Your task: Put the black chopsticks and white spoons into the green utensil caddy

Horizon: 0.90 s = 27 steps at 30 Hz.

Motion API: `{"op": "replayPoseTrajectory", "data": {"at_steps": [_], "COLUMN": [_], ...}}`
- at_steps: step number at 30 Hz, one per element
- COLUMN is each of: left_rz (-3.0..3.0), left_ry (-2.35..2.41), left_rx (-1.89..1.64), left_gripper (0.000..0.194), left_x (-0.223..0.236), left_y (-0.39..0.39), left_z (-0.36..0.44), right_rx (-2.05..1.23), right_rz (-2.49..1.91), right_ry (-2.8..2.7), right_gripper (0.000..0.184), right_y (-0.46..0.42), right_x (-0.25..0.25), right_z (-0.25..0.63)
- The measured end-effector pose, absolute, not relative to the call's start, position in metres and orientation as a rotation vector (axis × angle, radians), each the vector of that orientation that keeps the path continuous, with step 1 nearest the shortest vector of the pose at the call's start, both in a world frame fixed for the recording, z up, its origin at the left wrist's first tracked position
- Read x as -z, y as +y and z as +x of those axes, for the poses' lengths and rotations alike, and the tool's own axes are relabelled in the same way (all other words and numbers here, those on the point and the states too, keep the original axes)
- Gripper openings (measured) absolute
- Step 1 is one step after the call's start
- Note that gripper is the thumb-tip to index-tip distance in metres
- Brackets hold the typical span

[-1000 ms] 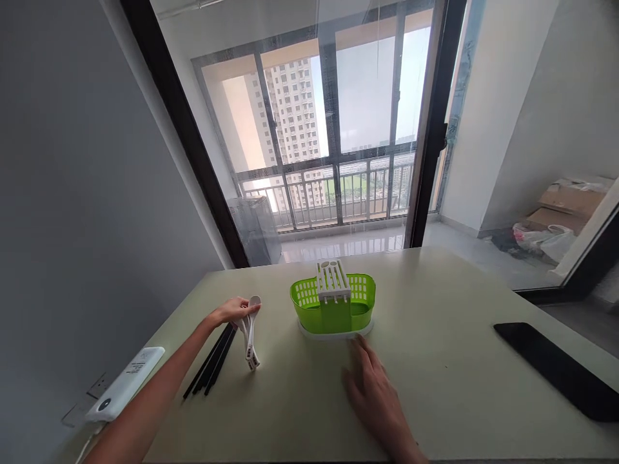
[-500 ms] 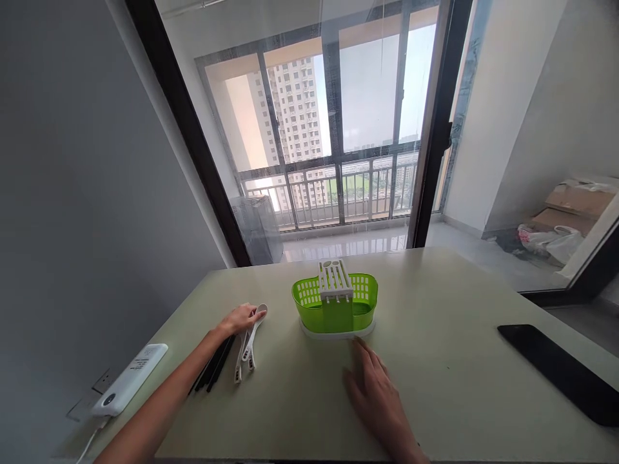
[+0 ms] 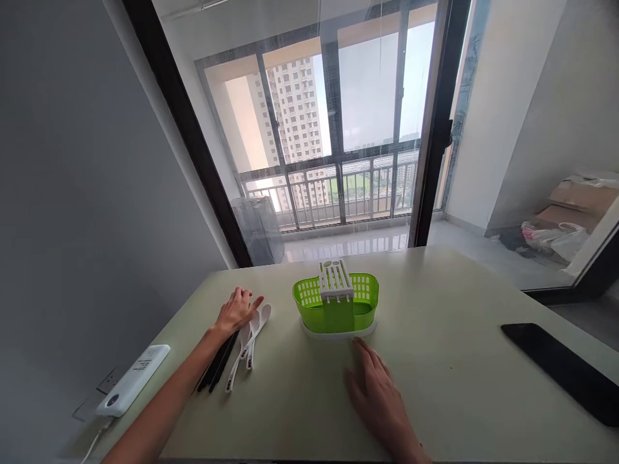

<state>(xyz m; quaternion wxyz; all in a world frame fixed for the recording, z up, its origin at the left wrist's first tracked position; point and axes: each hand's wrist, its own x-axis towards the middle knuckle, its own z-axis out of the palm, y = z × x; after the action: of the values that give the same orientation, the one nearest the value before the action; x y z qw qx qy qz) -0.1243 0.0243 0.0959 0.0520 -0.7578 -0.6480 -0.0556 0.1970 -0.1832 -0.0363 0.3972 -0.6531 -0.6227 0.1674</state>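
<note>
Several white spoons [image 3: 262, 319] lie crossed on the table, handles toward me. Beside them on the left are black chopsticks [image 3: 220, 367], their far ends hidden under my left hand [image 3: 236, 310]. That hand hovers over or rests on the chopsticks and spoon bowls, thumb stretched out and fingers spread; whether it touches them I cannot tell. A green cutlery basket [image 3: 337, 317] with a white base and a slotted white top stands at the middle of the table. My right hand [image 3: 380, 390] lies low by its front edge, fingers stretched out, fingertips close to the base, holding nothing.
On the left edge of the table [image 3: 449, 399] lies a white power strip or power bank [image 3: 135, 379] with a cable. A black phone-like slab [image 3: 561, 367] lies at the right. Behind the table stands a glass sliding door [image 3: 309, 129].
My left hand has let go of the spoons and moved slightly up and left, its thumb opening outward. The spoons have shifted and spread a little. My right hand stays by the basket.
</note>
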Motion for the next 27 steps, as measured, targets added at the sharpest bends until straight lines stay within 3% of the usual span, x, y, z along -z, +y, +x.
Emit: {"op": "replayPoseTrajectory", "data": {"at_steps": [3, 6, 8, 15, 20, 27], "left_rz": [-2.304, -2.403, -2.477, -2.634, -2.503, -2.506], "left_ry": [-1.817, -1.436, -1.27, -0.94, -0.926, -1.198], "left_rx": [0.4, 0.941, 1.105, 0.939, 0.822, 0.827], "left_gripper": [0.049, 0.041, 0.038, 0.055, 0.042, 0.038], "left_x": [-0.118, -0.136, -0.143, -0.116, -0.101, -0.126], "left_y": [0.012, -0.016, -0.041, -0.087, -0.043, 0.044], "left_z": [-0.093, -0.036, 0.007, 0.099, 0.076, -0.024], "right_rx": [-0.427, -0.412, -0.399, -0.389, -0.404, -0.382], "right_rz": [-1.665, -1.655, -1.643, -1.645, -1.652, -1.649], "right_ry": [-1.582, -1.585, -1.589, -1.604, -1.638, -1.649], "right_gripper": [0.059, 0.059, 0.059, 0.058, 0.058, 0.054], "right_y": [-0.183, -0.183, -0.183, -0.18, -0.18, -0.182], "right_x": [0.036, 0.038, 0.039, 0.043, 0.041, 0.042], "right_z": [0.197, 0.197, 0.197, 0.197, 0.198, 0.198]}}
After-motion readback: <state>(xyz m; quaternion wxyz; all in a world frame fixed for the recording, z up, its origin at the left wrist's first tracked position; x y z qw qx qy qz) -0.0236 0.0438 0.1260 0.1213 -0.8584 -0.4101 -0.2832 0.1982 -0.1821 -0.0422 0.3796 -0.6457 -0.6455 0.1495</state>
